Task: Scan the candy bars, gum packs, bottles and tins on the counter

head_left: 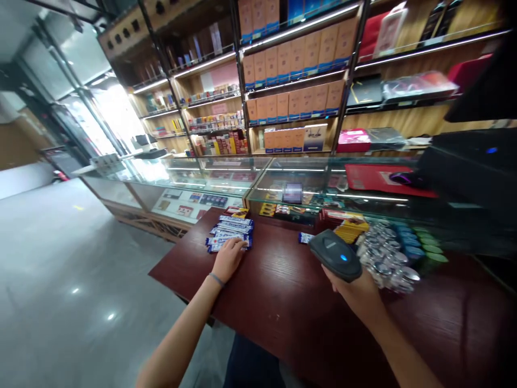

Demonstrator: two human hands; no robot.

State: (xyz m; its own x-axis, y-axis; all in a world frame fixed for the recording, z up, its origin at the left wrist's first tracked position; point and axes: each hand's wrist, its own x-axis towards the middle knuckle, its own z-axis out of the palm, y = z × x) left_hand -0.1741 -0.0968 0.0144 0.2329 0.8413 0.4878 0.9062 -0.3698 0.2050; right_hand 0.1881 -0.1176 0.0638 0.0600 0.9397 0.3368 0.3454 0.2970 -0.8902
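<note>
A dark handheld barcode scanner [335,256] with a lit blue light is in my right hand [357,293], whose fingers wrap round its handle. The scanner's head points forward and left, above the table. One blue-and-white packet [306,237] lies just beyond it, partly covered. My left hand [231,256] rests at the near edge of a pile of slim blue-and-white packets [234,223]. Its fingers are bent and pressed together on a packet at the pile's right side; the fingertips are partly hidden.
The dark red table [278,275] adjoins a glass display counter [274,178]. At right stand clustered silver-topped items [388,258], blue and green packs [430,245] and yellow packs [351,229]. A black monitor [472,167] stands far right. Shelves of boxes [299,54] line the wall behind.
</note>
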